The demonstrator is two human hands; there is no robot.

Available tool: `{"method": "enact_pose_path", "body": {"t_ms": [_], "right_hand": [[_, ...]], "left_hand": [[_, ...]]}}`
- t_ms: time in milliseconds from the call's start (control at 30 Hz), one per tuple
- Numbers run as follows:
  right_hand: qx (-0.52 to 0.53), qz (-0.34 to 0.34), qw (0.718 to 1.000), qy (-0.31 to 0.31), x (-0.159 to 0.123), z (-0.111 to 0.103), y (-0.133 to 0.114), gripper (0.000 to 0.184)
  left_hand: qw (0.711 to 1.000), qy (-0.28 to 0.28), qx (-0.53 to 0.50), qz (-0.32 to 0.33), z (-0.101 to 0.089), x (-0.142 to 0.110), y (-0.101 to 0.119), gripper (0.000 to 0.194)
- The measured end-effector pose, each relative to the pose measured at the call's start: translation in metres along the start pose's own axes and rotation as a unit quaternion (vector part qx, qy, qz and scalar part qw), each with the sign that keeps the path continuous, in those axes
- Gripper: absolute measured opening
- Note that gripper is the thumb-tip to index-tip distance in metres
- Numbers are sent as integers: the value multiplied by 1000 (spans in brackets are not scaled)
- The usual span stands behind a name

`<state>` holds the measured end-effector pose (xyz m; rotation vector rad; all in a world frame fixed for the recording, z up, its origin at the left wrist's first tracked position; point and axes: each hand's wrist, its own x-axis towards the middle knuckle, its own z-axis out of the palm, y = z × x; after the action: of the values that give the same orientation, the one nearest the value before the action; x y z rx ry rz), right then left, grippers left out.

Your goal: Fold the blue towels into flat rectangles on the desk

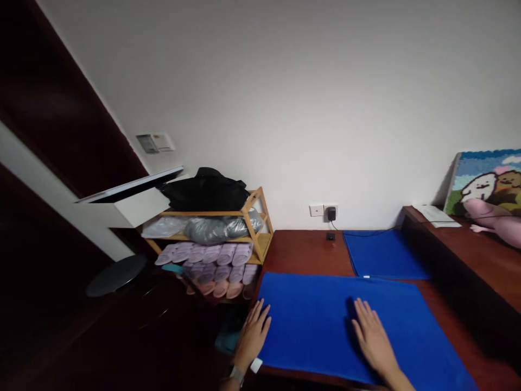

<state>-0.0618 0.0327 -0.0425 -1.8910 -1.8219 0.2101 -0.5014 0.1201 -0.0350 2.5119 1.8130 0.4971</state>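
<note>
A large blue mat (321, 320) lies on a reddish-brown wooden surface (301, 252). My left hand (253, 334) rests open at the mat's left edge, fingers stretched forward. My right hand (371, 335) lies flat and open on the middle of the mat, fingers pointing away from me. Neither hand holds anything. A watch strap (236, 373) shows on my left wrist, with a small white tag (256, 365) beside it. A second, smaller blue mat (385, 254) lies farther back on the same surface.
A wooden shelf rack (254, 225) at the left holds rolled lilac slippers, grey bags and a black bag. A wall socket with a black plug (331, 213) sits behind. A raised ledge (468, 255) at the right carries a tufted picture (486, 182). A dark round stool (116, 274) stands left.
</note>
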Motion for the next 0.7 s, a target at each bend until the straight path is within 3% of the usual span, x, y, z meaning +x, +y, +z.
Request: {"method": "enact_pose_path", "body": {"t_ms": [100, 200, 300, 367, 433, 533, 700], "right_hand": [[29, -46, 996, -74, 1, 31, -95, 68], [51, -96, 986, -129, 10, 58, -174, 69], [57, -118, 977, -166, 19, 79, -218, 70], [49, -117, 974, -185, 20, 85, -223, 70], [33, -103, 976, -187, 16, 82, -209, 71], [-4, -53, 987, -150, 0, 63, -151, 73], [-114, 60, 990, -49, -43, 15, 18, 77]], "left_hand": [[1000, -14, 18, 9, -2, -36, 5, 50], [999, -16, 38, 20, -3, -45, 10, 54], [998, -10, 54, 22, -2, -43, 12, 54], [998, -5, 57, 21, -1, -42, 12, 54], [998, 0, 56, 21, -2, -41, 12, 54], [998, 3, 52, 23, -2, -41, 12, 54], [999, 1, 45, 19, -2, -37, 11, 54]]}}
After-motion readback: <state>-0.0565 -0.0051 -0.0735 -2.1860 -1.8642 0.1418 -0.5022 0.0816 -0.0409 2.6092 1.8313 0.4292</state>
